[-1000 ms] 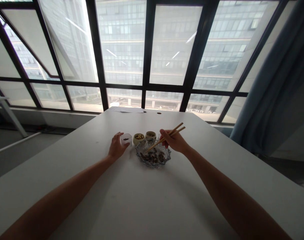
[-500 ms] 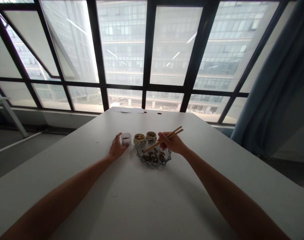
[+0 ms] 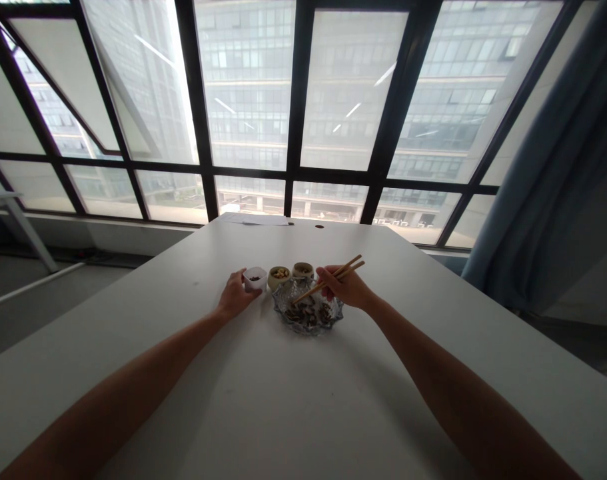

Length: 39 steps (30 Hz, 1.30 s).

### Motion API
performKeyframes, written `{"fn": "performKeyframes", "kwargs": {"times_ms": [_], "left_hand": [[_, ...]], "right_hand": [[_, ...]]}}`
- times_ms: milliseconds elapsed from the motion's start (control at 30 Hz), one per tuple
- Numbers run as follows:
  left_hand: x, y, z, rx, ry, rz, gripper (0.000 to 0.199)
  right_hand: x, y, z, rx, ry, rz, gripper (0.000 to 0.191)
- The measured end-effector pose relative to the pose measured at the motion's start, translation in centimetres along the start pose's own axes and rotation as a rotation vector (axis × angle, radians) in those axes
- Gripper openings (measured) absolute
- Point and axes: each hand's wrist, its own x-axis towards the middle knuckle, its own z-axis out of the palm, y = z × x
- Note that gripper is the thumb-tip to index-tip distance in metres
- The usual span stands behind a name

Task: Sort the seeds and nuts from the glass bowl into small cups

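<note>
My left hand [image 3: 237,293] grips a small white cup [image 3: 256,283] from its left side; a few dark bits lie inside it. In my right hand [image 3: 342,285] is a pair of wooden chopsticks [image 3: 350,267], their tips angled down to the left over a scalloped glass bowl [image 3: 284,312]. Dark brown, mixed pieces cover the bowl's bottom; they are too small to name. Just behind the bowl stand two small yellowish cups: the left cup [image 3: 272,283] holds pale, nut-like pieces, and the contents of the right cup [image 3: 296,273] are hard to make out.
Everything stands on a long white table [image 3: 293,400]. Sheets of paper [image 3: 263,220] lie at its far end, near a dark round hole [image 3: 320,227]. Large windows rise beyond, a blue curtain [image 3: 538,167] hangs at right, and another table's leg [image 3: 30,233] shows at left.
My left hand has closed around the white cup, which sits slightly further right and looks tilted differently. The chopstick tips have shifted a little to the right over the bowl.
</note>
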Motion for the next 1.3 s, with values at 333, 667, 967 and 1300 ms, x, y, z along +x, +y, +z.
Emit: {"fn": "performKeyframes", "kwargs": {"times_ms": [333,667,967,1300], "left_hand": [[-0.4,2.2,-1.3,0.051,-0.156,-0.107,0.071],[-0.6,3.0,-1.6,0.072,-0.195,-0.142,0.071],[-0.5,2.9,-1.6,0.085,-0.202,-0.129,0.072],[-0.6,3.1,-1.7,0.079,-0.207,-0.131,0.071]], "right_hand": [[0.9,1.5,-1.6,0.051,0.147,0.135,0.069],[-0.2,-1.3,-0.4,0.031,-0.032,0.035,0.055],[-0.6,-1.9,0.3,0.010,-0.112,0.005,0.046],[-0.7,-1.7,0.1,-0.078,-0.153,-0.094,0.046]]}}
